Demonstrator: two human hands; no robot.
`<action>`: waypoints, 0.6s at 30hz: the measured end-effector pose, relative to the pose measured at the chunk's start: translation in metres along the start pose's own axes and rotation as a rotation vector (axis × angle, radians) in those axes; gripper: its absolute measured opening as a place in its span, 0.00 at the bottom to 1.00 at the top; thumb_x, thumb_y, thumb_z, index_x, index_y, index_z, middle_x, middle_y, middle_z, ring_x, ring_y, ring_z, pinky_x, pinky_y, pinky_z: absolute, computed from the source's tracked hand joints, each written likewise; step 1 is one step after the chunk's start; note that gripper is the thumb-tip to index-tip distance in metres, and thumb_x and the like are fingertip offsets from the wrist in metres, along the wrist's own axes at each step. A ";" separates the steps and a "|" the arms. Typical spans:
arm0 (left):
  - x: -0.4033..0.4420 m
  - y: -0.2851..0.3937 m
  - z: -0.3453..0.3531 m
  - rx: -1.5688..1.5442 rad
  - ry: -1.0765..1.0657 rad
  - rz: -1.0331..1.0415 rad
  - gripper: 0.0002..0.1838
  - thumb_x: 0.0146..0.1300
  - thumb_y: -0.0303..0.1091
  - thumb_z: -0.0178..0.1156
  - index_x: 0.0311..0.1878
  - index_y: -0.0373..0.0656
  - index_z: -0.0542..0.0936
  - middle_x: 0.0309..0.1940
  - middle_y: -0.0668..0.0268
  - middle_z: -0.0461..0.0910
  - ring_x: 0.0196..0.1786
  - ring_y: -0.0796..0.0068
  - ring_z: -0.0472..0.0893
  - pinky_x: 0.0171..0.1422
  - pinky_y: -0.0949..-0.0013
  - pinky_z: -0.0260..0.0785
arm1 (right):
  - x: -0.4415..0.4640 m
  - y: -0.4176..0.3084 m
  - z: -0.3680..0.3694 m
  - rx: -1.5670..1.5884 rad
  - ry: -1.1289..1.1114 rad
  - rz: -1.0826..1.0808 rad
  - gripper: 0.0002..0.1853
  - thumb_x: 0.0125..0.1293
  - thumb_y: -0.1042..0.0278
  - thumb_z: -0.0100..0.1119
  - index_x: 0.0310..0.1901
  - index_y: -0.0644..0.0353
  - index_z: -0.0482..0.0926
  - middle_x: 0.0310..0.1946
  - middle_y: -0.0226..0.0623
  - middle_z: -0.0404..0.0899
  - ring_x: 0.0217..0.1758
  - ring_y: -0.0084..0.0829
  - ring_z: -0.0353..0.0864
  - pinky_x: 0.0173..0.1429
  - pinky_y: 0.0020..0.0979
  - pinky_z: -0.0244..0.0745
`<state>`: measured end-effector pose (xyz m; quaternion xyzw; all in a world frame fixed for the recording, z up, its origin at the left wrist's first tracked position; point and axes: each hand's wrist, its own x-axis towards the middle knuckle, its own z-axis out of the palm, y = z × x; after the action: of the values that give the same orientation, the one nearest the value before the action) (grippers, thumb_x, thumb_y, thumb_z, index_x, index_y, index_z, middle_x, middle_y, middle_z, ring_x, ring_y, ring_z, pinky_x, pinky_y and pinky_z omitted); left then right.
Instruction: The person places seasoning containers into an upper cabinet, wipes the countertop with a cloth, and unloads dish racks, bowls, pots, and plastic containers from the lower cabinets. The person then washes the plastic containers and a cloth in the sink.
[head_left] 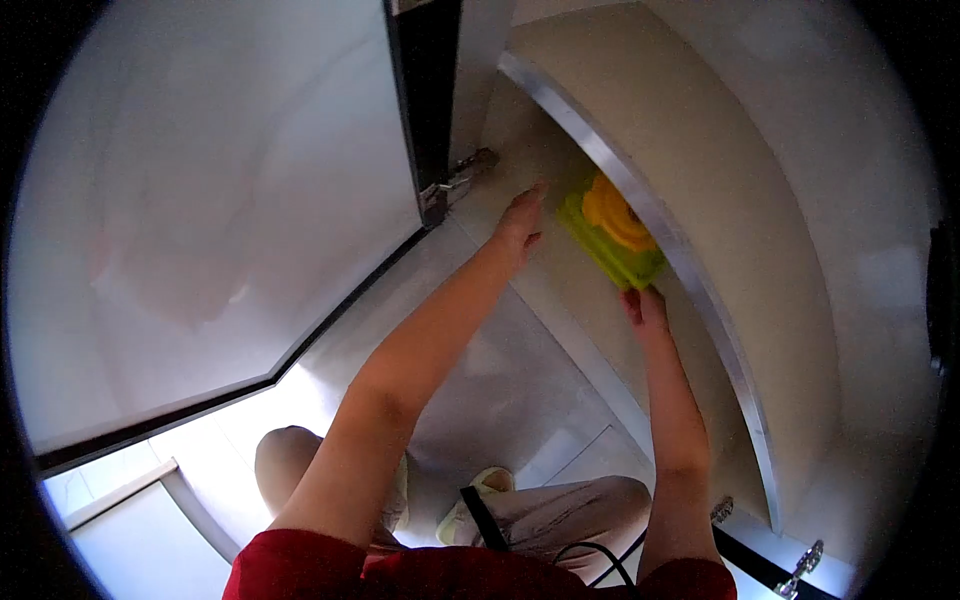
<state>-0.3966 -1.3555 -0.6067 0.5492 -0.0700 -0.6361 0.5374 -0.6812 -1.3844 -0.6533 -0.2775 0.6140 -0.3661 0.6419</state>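
A yellow-green tray-like piece (595,245) rests inside the cabinet on its lower board, partly covered by the shelf edge above. On it sits an orange round, ringed thing (610,212) whose kind I cannot make out. My right hand (646,308) is closed on the near corner of the green tray, fingertips at its edge. To the left of the tray, my left hand (521,222) reaches into the cabinet opening with fingers stretched out. It is apart from the tray and holds nothing.
A large white cabinet door (220,200) with a dark frame stands swung out on the left, its hinge (465,172) near my left hand. A shelf with a metallic edge (660,220) overhangs the tray. Another hinge (800,568) is at lower right. The tiled floor (480,390) lies below.
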 end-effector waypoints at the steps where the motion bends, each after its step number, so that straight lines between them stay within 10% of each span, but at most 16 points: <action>1: -0.004 0.000 0.009 0.004 -0.010 -0.003 0.30 0.60 0.56 0.55 0.60 0.50 0.66 0.55 0.63 0.70 0.57 0.65 0.70 0.57 0.60 0.66 | -0.010 0.002 -0.013 -0.027 -0.036 0.009 0.12 0.63 0.62 0.57 0.39 0.63 0.74 0.29 0.34 0.76 0.26 0.22 0.75 0.25 0.19 0.71; 7: 0.031 -0.029 0.050 0.303 -0.542 -0.038 0.40 0.61 0.64 0.45 0.70 0.52 0.53 0.70 0.65 0.52 0.70 0.68 0.54 0.69 0.61 0.49 | -0.043 0.005 -0.059 0.005 -0.088 -0.007 0.20 0.65 0.52 0.52 0.49 0.59 0.71 0.42 0.34 0.74 0.43 0.28 0.75 0.46 0.29 0.74; 18: 0.031 -0.045 0.048 0.219 -0.597 0.122 0.43 0.59 0.65 0.48 0.69 0.45 0.54 0.67 0.60 0.57 0.68 0.66 0.59 0.69 0.62 0.51 | -0.023 -0.029 -0.039 -0.095 0.131 -0.284 0.31 0.65 0.45 0.49 0.65 0.48 0.57 0.64 0.30 0.57 0.66 0.31 0.57 0.66 0.39 0.56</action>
<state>-0.4558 -1.3849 -0.6380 0.3875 -0.3252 -0.7246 0.4680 -0.7230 -1.3789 -0.6201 -0.3671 0.6256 -0.4410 0.5286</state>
